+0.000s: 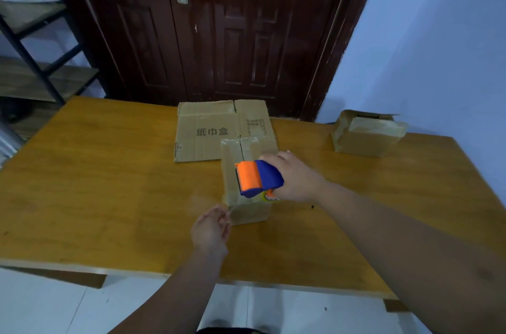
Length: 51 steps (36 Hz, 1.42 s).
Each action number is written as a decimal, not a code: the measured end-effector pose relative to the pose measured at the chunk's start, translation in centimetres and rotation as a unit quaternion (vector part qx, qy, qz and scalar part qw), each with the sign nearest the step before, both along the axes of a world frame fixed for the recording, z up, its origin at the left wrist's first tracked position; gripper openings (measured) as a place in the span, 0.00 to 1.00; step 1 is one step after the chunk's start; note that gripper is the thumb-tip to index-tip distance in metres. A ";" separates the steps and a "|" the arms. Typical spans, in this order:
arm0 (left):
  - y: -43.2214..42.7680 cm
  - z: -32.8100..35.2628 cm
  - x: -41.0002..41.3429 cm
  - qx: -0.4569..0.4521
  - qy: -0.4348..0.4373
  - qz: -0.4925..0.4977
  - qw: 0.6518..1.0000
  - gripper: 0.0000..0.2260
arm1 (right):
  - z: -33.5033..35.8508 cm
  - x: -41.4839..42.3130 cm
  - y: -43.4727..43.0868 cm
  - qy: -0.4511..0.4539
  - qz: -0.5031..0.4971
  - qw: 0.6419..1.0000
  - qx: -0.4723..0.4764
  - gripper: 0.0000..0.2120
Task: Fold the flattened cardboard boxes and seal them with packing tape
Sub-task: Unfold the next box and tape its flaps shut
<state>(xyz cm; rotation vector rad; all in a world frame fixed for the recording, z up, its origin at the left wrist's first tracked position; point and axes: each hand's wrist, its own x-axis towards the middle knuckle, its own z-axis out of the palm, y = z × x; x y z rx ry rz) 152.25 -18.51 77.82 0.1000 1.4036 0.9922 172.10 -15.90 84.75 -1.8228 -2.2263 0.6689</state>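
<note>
A small folded cardboard box (238,158) stands mid-table, its top flaps closed with clear tape along the seam. My right hand (295,177) grips a blue and orange tape dispenser (257,179) held over the box's top near its front edge. My left hand (210,227) is at the box's front left corner, fingers loosely curled and touching the tape end there; whether it pinches the tape I cannot tell. A flattened cardboard box (208,132) with printed characters lies just behind.
Another folded, taped box (367,134) sits at the table's far right. The wooden table (95,169) stands before a dark red door (219,24). A metal shelf rack (32,40) stands at left. White floor tiles show below the table's front edge.
</note>
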 end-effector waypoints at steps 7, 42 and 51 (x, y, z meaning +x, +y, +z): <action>0.2 0.1 -0.4 0.015 -0.018 0.030 0.999 0.06 | -0.2 0.0 0.1 -0.002 -0.003 1.000 0.006 0.39; 0.2 -2.5 0.7 0.050 0.119 -0.082 0.988 0.10 | 0.1 -0.5 0.0 -0.002 -0.005 1.000 0.010 0.38; 0.5 -3.1 0.7 0.072 0.197 -0.125 0.970 0.14 | 0.3 -0.8 -0.1 -0.008 -0.005 1.000 0.010 0.38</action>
